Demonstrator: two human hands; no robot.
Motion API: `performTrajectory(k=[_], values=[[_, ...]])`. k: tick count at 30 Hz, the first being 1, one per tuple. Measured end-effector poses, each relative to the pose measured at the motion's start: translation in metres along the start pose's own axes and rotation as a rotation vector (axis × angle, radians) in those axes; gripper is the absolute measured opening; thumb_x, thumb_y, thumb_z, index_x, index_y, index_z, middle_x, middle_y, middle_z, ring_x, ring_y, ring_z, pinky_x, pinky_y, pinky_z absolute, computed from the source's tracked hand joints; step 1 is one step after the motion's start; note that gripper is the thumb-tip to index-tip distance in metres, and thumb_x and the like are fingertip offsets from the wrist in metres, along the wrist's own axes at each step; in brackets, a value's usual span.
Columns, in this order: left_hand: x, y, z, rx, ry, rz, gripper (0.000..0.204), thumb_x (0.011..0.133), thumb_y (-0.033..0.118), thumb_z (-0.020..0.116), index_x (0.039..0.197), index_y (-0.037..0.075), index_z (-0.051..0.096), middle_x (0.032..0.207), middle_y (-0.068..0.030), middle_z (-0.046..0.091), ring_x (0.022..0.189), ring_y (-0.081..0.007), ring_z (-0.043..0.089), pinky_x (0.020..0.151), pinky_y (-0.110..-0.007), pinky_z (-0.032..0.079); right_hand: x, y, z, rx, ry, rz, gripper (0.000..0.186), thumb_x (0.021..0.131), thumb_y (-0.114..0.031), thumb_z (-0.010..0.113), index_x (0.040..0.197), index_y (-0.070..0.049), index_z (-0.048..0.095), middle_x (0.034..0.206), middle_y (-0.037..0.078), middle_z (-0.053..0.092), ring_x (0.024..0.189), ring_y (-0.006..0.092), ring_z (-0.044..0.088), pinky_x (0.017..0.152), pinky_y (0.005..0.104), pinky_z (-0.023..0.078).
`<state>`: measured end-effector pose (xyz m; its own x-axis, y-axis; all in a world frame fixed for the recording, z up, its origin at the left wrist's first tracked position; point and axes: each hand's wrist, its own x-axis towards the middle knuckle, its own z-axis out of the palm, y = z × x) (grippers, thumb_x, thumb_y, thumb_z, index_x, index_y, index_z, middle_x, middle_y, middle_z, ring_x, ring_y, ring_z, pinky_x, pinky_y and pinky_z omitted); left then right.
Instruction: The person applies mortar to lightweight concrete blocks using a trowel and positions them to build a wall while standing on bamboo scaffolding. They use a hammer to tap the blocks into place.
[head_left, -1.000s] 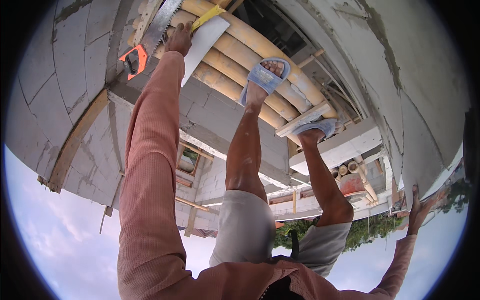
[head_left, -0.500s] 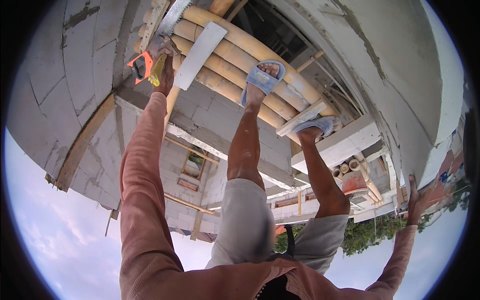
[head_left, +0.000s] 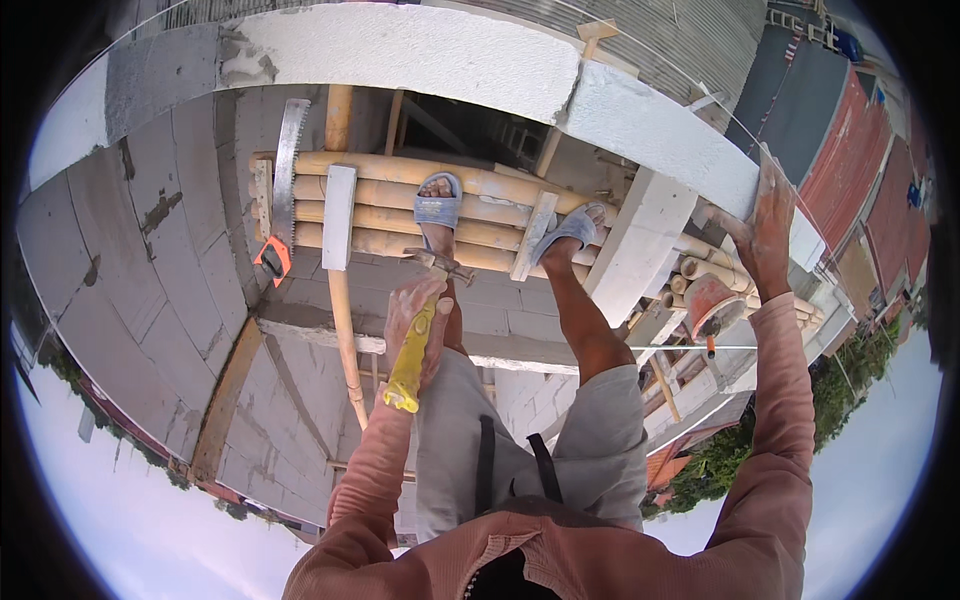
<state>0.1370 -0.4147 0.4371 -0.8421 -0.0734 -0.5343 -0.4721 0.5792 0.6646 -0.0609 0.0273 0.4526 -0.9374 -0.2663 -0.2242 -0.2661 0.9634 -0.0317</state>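
Note:
My left hand [head_left: 412,320] grips a claw hammer [head_left: 405,375] by its yellow handle, metal head upward, in front of my left leg. My right hand [head_left: 762,230] rests with fingers stretched out on the white concrete beam [head_left: 650,110] at upper right. Beneath my blue sandals [head_left: 437,207] lie several bamboo poles [head_left: 375,193]. Left of them a hand saw [head_left: 286,180] with an orange handle [head_left: 275,262] lies crosswise on the poles, beside an upright-looking pale board [head_left: 339,215].
A block wall [head_left: 140,260] rises at the left. A concrete post [head_left: 640,230] stands right of my feet, with more bamboo and a red-grey bucket [head_left: 710,303] beyond it. The poles span an opening with a drop below. Corrugated roofs [head_left: 840,150] lie outside at upper right.
My left hand has come down from the saw toward my leg with the hammer. The view has shifted to show the beam's top and roofs; my right hand now appears higher.

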Motion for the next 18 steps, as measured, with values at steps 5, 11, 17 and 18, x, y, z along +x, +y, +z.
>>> performTrajectory(k=[5, 11, 17, 18], values=[[0.003, 0.091, 0.052, -0.055, -0.183, 0.198, 0.051, 0.092, 0.02, 0.07, 0.139, 0.011, 0.055, 0.119, -0.0139, 0.065, 0.114, -0.0356, 0.058, 0.099, -0.043, 0.049, -0.013, 0.003, -0.004, -0.054, -0.021, 0.12, 0.11, 0.076, -0.062, 0.077, 0.159, -0.01, 0.026, 0.159, 0.017, 0.033, 0.148, 0.0364, 0.029, 0.123, 0.0575, 0.018], [0.019, 0.174, 0.088, 0.043, -0.294, 0.453, 0.062, 0.088, 0.017, 0.072, 0.146, 0.013, 0.051, 0.107, -0.0074, 0.063, 0.096, -0.0305, 0.055, 0.09, -0.043, 0.046, -0.107, -0.066, -0.049, 0.801, 0.059, 0.466, 0.047, 0.094, -0.021, 0.07, 0.132, 0.002, 0.054, 0.105, 0.013, 0.057, 0.092, 0.0283, 0.057, 0.083, 0.042, 0.047], [0.019, 0.222, 0.117, 0.314, -0.469, 0.808, 0.079, 0.077, 0.009, 0.076, 0.15, 0.026, 0.052, 0.103, 0.0, 0.059, 0.091, -0.0242, 0.05, 0.088, -0.04, 0.041, -0.185, -0.089, -0.065, 2.614, -0.908, 1.188, 0.059, 0.102, -0.064, 0.043, 0.124, -0.012, 0.06, 0.099, 0.007, 0.07, 0.07, 0.0149, 0.066, 0.065, 0.0301, 0.059], [0.019, 0.226, 0.12, 0.358, -0.527, 0.835, 0.078, 0.076, 0.009, 0.076, 0.149, 0.027, 0.052, 0.104, 0.0001, 0.058, 0.092, -0.0243, 0.049, 0.088, -0.04, 0.041, -0.19, -0.088, -0.067, 2.773, -0.831, 1.229, 0.048, 0.104, -0.054, 0.049, 0.121, -0.011, 0.059, 0.101, 0.007, 0.07, 0.064, 0.0133, 0.064, 0.058, 0.033, 0.061]])
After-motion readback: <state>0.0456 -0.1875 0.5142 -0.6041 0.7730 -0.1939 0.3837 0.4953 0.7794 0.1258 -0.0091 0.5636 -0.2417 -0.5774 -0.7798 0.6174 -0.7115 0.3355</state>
